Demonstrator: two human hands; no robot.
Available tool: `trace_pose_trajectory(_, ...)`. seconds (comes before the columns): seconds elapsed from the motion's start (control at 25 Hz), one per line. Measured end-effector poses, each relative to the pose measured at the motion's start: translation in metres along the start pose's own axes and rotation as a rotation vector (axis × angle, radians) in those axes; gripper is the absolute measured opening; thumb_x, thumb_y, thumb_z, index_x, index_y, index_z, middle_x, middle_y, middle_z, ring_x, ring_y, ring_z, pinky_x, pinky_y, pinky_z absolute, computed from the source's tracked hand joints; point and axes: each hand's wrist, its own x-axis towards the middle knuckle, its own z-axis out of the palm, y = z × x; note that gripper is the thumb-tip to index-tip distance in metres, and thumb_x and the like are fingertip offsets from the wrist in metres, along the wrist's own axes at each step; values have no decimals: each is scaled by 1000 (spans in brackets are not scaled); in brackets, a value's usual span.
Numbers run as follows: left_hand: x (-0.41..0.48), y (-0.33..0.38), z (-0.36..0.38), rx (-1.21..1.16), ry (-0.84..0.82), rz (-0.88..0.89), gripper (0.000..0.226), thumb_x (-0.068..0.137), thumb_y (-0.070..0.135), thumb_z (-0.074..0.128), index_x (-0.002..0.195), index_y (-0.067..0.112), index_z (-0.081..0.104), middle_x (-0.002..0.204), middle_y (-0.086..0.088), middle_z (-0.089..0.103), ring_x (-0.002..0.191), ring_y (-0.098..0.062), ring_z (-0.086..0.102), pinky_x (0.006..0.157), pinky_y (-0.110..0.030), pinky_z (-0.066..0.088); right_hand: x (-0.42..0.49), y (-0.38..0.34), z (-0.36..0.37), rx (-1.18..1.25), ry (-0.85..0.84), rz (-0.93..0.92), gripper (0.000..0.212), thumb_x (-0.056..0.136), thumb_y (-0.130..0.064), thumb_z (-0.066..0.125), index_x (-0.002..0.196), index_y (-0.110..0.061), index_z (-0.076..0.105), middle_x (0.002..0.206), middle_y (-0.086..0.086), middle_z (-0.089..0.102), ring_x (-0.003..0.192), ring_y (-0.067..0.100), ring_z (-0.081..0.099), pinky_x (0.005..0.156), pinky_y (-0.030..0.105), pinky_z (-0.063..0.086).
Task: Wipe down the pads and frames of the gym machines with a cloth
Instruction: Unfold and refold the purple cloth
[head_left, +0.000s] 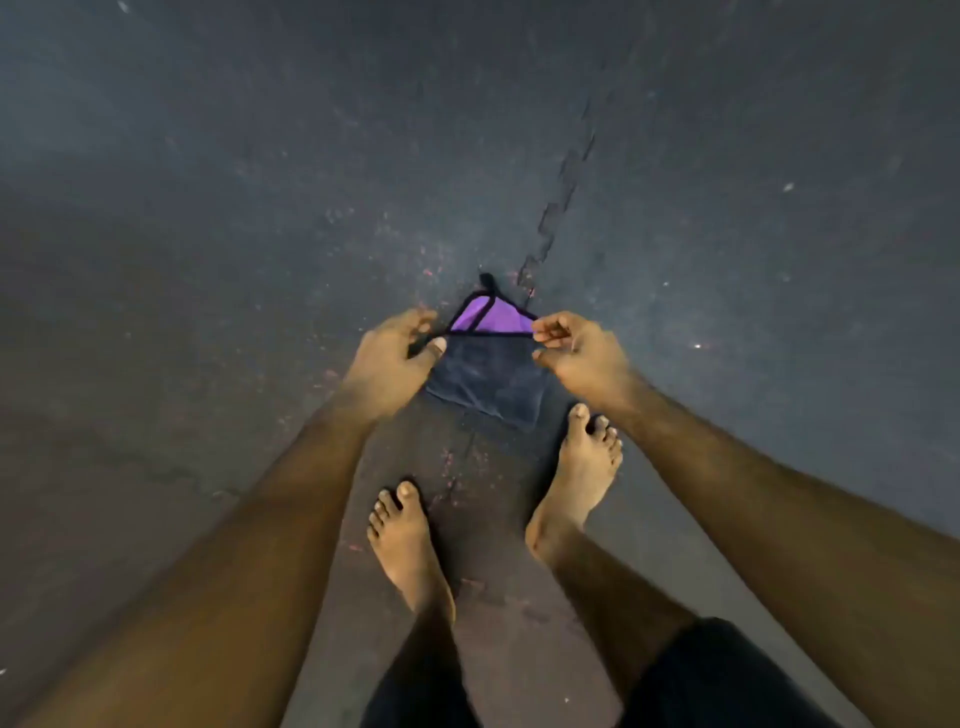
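Observation:
A cloth (491, 382), dark grey on one side and purple on the other with black trim, hangs stretched between both hands above the floor. My left hand (392, 361) pinches its left upper corner. My right hand (576, 353) pinches the right upper corner between thumb and fingers. A purple flap is folded over at the top edge. No gym machine is in view.
Dark speckled rubber floor (208, 208) fills the view, with an interlocking tile seam (558, 208) running away from me. My bare feet (405, 540) stand below the cloth, the right one (582, 483) further forward.

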Motion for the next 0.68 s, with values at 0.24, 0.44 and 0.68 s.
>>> trace_pose_trajectory(0.24,69,-65,92,395,-86,70,59,87,17,69,143,17,49,130,-14,53,121,-37,46,102,-48,43,69,77,50,-373,-15,-145,53,79,-3,63,129,-19,63,129,3,62,124,29,52,99,41,43)
trace_pose_trajectory(0.44,59,-47,73,314,55,55,23,83,8,70,106,11,65,107,-14,65,107,-37,52,88,-48,46,62,49,34,-495,24,-96,26,85,-8,63,102,-25,71,106,-3,71,114,27,53,91,37,32)
trace_pose_trajectory(0.68,-34,30,-59,147,120,186,17,78,-3,66,88,11,62,78,-11,61,83,-35,56,70,-43,45,-41,-52,-32,-451,46,-144,21,86,-12,59,100,-25,65,93,-10,63,111,26,46,79,37,19)
